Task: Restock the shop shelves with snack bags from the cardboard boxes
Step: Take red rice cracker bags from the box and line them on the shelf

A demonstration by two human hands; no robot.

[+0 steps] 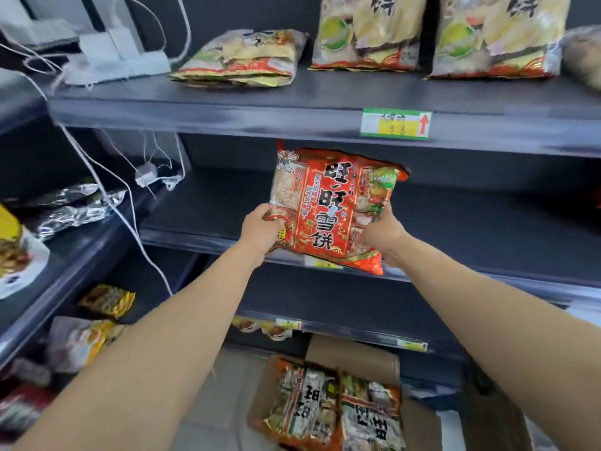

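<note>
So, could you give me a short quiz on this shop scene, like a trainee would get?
1. True or false: the left hand and right hand both grip the large red printed plastic snack bag.
2. Where is that bag's lower edge? A) at the front of the dark middle shelf B) on the floor C) on the top shelf
3. Fill in: the open brown cardboard box on the floor holds more snack ____.
Key: 1 true; 2 A; 3 bags.
</note>
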